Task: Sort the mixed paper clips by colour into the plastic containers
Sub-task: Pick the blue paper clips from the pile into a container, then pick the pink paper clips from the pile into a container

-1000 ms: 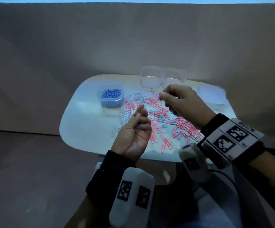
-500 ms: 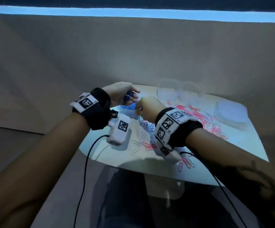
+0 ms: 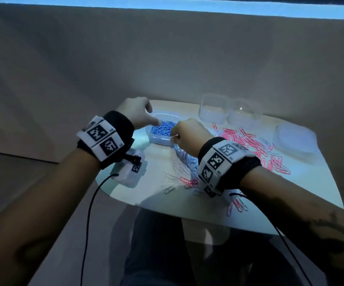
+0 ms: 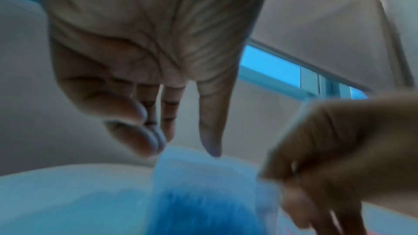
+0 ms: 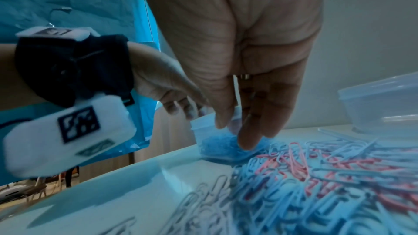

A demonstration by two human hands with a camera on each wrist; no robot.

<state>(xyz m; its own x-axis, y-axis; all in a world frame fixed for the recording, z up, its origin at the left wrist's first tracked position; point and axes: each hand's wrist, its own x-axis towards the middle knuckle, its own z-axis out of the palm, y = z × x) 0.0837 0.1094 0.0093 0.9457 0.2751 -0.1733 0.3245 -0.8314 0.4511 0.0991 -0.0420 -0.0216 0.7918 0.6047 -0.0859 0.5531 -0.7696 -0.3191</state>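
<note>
A clear plastic container (image 3: 160, 140) holding blue paper clips (image 3: 163, 129) stands at the table's far left. My left hand (image 3: 144, 115) hovers over its far-left rim with straight, empty fingers (image 4: 210, 131) pointing down. My right hand (image 3: 187, 135) is at the container's near-right rim. Its fingers (image 5: 251, 128) hang down fairly straight above the blue clips (image 5: 217, 146), and I see nothing gripped. Mixed pink and white clips (image 3: 239, 139) lie spread over the table to the right and under my right wrist (image 5: 316, 176).
Two empty clear containers (image 3: 214, 110) (image 3: 245, 115) stand at the table's far edge. A stack of lids (image 3: 294, 139) sits at the far right. Loose white clips (image 3: 177, 174) lie near the front. The pale table (image 3: 301, 195) ends just before my lap.
Both hands went from the clip pile to the blue container. Half a second ago the left hand held blue clips above it. Now its fingers are spread and empty.
</note>
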